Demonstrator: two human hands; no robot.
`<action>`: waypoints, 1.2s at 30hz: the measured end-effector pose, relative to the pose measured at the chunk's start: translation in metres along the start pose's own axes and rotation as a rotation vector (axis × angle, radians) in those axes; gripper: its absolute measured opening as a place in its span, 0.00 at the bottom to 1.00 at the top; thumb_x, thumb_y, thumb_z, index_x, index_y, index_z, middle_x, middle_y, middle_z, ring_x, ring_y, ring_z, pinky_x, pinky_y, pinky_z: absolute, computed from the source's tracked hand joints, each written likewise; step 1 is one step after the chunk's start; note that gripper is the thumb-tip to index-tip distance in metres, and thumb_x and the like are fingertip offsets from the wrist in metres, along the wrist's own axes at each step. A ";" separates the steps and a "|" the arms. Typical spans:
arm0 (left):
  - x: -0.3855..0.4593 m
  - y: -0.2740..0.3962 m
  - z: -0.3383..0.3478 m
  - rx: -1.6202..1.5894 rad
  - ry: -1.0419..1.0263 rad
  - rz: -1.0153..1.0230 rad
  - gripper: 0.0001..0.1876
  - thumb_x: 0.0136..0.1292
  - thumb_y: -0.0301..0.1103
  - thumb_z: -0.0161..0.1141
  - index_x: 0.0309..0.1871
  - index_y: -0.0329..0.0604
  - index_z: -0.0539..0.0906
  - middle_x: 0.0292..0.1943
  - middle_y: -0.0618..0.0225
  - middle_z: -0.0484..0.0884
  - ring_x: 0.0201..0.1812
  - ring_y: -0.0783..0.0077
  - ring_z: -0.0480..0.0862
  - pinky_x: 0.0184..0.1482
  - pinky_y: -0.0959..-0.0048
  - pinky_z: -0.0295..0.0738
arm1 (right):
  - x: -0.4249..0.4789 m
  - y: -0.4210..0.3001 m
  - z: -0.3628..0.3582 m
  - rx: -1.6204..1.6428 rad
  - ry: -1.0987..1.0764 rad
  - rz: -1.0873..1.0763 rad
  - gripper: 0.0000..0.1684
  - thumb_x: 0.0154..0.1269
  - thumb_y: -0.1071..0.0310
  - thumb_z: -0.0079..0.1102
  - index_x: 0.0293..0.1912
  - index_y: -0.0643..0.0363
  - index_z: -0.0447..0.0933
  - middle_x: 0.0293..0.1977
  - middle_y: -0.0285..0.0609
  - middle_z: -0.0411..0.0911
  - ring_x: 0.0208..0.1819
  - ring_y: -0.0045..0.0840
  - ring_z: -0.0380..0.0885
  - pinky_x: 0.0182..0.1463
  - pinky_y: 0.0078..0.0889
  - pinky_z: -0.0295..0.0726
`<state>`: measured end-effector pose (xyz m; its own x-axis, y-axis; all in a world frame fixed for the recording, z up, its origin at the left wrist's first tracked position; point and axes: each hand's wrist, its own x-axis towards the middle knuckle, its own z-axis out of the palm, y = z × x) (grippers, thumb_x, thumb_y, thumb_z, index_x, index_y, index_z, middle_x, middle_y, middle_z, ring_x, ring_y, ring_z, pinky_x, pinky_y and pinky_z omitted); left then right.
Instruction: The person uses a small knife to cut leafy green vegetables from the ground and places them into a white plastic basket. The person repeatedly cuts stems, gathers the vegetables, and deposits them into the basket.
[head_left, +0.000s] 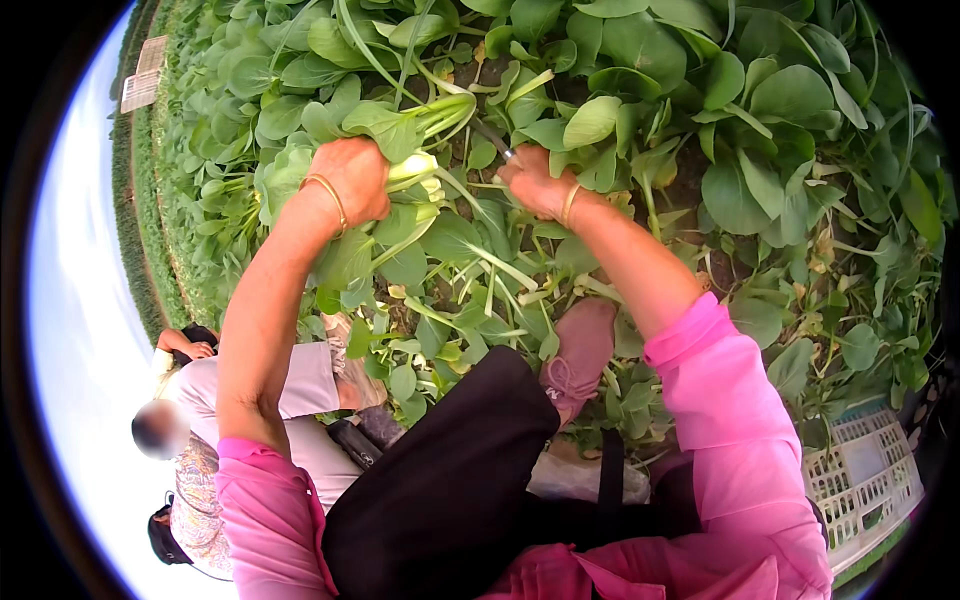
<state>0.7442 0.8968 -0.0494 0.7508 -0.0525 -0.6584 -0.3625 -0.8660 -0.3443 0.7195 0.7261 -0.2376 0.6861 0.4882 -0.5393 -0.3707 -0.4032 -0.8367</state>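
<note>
My left hand (352, 180) grips a bunch of cut bok choy (411, 169), its pale stem ends facing right. Just above the bunch, another bok choy plant (444, 112) leans with its stem base towards the knife; whether its root is cut I cannot tell. A knife (491, 138) is in my right hand (536, 184), its blade reaching up and left to that base. Leaves partly hide the blade and my right fingers. Loose leaves and trimmed stalks (499, 264) lie on the soil below my hands.
Dense bok choy (637, 52) grows beyond my hands. My pink shoe (583, 349) stands among the leaves. A white plastic crate (862, 487) is at lower right; pale crates (144, 75) stand far off. People (201, 472) are close on my left.
</note>
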 end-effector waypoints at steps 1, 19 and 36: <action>-0.013 -0.001 -0.003 -0.012 0.052 0.020 0.10 0.37 0.31 0.66 0.25 0.36 0.82 0.28 0.52 0.82 0.35 0.52 0.83 0.41 0.62 0.78 | -0.022 -0.008 -0.003 0.219 0.005 0.079 0.19 0.65 0.52 0.52 0.38 0.61 0.71 0.26 0.44 0.75 0.15 0.22 0.66 0.16 0.24 0.63; -0.123 0.070 -0.044 -0.294 0.346 0.439 0.45 0.33 0.26 0.67 0.65 0.44 0.67 0.51 0.52 0.77 0.52 0.51 0.76 0.56 0.61 0.70 | -0.180 -0.056 -0.084 1.312 0.308 -0.340 0.16 0.53 0.73 0.68 0.39 0.59 0.70 0.23 0.35 0.74 0.14 0.15 0.69 0.13 0.17 0.63; -0.087 0.189 -0.140 -1.791 -0.448 0.976 0.32 0.43 0.21 0.59 0.58 0.31 0.72 0.49 0.61 0.80 0.46 0.69 0.82 0.52 0.71 0.77 | -0.376 -0.058 -0.154 0.998 0.424 -0.589 0.21 0.58 0.74 0.61 0.51 0.64 0.70 0.36 0.46 0.80 0.22 0.14 0.76 0.14 0.11 0.63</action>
<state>0.6883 0.6682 0.0365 0.4353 -0.8266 -0.3566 0.5504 -0.0691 0.8320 0.5795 0.4470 0.0281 0.9900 0.0310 -0.1373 -0.1242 0.6512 -0.7487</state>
